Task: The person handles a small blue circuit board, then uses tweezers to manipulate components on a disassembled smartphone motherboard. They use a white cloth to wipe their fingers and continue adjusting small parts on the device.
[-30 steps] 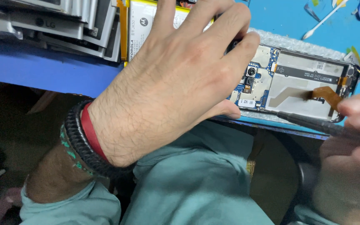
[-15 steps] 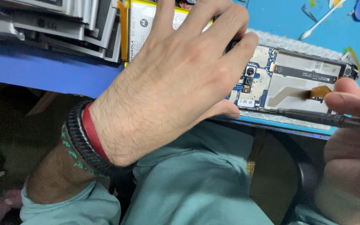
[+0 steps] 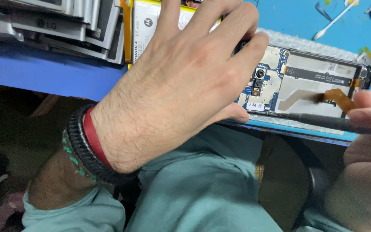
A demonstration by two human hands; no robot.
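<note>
Right now the left hand [image 3: 181, 81] is spread over the left end of an opened phone [image 3: 310, 83] that lies at the near edge of the blue tabletop [image 3: 44, 71], back cover off and insides showing. Its fingers arch over the far side of the phone and the thumb presses against the near side, so the hand is clamped on the phone and holds it steady. The right hand [image 3: 366, 167] comes in from the right, fingers closed around a thin dark tool [image 3: 318, 121] that lies along the near edge of the phone and points left. Just beyond the right fingertips an orange ribbon cable [image 3: 339, 98] stands loose above the grey plate in the middle of the phone. The circuit board with its small camera [image 3: 260, 73] sits just right of the left fingers.

Judging by this, the step in hand is work on the phone's insides, with the tool tip close to the cable and the frame. Whether the tip touches anything I cannot tell. A next move would call for a firm left grip and a light, exact touch with the tip.

Farther left, flat batteries [image 3: 65, 21] are stacked on the tabletop, and a cotton swab [image 3: 333, 19] lies far right.
</note>
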